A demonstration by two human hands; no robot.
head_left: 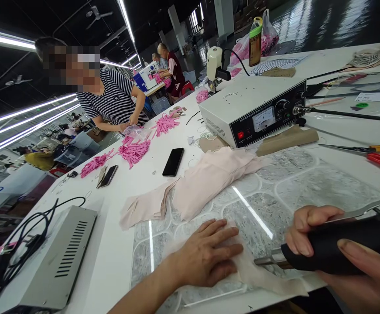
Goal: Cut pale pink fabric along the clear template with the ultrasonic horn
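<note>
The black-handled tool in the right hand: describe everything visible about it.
The black-handled tool has a thick, matte black grip, likely plastic, ending in a short metal tip that points left. It lies nearly level, just above the table. The right hand wraps the grip, fingers over the top and thumb along the near side. A thin metal lever runs above the grip. The tip rests on or just over the pale fabric piece that the left hand presses flat on the patterned glass plate.

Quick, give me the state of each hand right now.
Left hand: open, fingers flat on the pale fabric piece.
Right hand: closed around the black handheld tool.
</note>
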